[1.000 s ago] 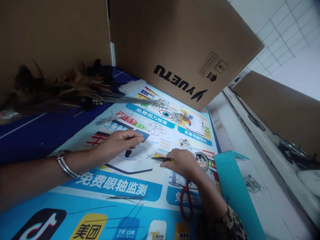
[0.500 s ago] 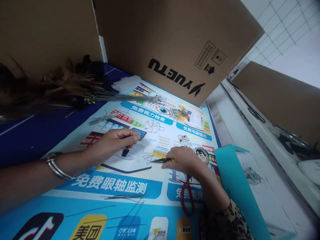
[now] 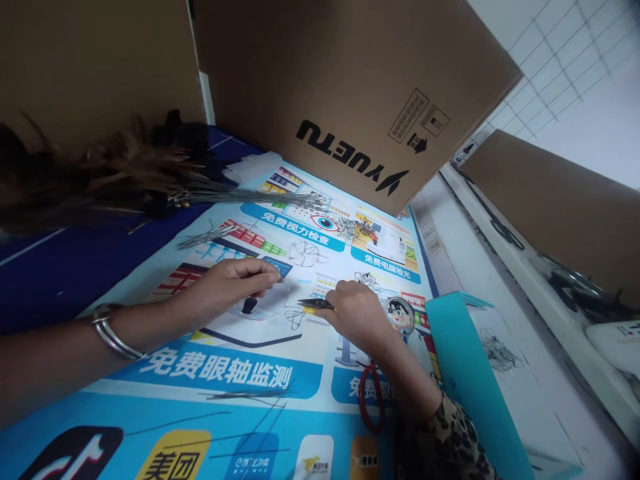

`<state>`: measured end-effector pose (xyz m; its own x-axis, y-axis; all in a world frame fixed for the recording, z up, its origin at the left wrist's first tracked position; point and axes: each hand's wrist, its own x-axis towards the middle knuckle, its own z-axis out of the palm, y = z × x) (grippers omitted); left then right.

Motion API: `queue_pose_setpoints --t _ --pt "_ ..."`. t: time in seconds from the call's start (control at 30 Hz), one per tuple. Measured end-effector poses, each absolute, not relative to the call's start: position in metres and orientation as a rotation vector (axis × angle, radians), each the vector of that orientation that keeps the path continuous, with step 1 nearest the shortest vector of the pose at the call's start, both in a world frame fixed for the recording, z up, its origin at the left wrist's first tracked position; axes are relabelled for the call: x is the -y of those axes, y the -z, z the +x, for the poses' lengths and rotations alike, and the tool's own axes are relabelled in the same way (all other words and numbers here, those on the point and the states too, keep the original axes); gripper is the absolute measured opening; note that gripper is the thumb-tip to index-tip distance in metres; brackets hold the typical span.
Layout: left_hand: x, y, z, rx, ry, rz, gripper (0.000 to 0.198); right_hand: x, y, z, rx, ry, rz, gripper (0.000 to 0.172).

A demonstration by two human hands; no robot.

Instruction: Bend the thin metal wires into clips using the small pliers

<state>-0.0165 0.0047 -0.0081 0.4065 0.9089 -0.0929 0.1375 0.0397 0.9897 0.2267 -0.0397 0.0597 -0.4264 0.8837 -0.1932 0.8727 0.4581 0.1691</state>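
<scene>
My left hand (image 3: 250, 277) is closed in a pinch, thumb against fingers, on a thin wire. The wire (image 3: 294, 320) appears to run down from the fingertips to a small bent loop over the printed sheet, though its line is faint. My right hand (image 3: 360, 313) grips needle-nose pliers (image 3: 316, 304) with dark jaws and yellow handles. The plier tips point left, just above the bent loop and apart from it. A red looped handle (image 3: 371, 400) lies below my right wrist; the rest of that tool is hidden.
Long wire bundles (image 3: 250, 195) with dark feathers (image 3: 115, 167) lie at the left back. Loose wires (image 3: 245, 395) are in front, and a flower-shaped wire piece (image 3: 306, 253) lies beyond my left hand. A large cardboard box (image 3: 350, 80) stands behind. A turquoise box (image 3: 475, 387) sits at right.
My right hand has lifted the pliers up and away from the bent wire loop, turning their tips slightly. My left hand stays nearly still with its pinch.
</scene>
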Motion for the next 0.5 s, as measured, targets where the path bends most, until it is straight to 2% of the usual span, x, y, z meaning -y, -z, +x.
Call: queue_pose_setpoints --t 0.27,0.5 --pt "-0.005 0.009 -0.016 -0.983 -0.791 1.432 0.026 0.041 -0.048 0.213 -2.609 -0.234 1.31 0.029" --pt "-0.005 0.007 -0.017 -0.975 -0.773 1.445 0.027 0.038 -0.042 0.22 -2.561 -0.113 1.385 0.031"
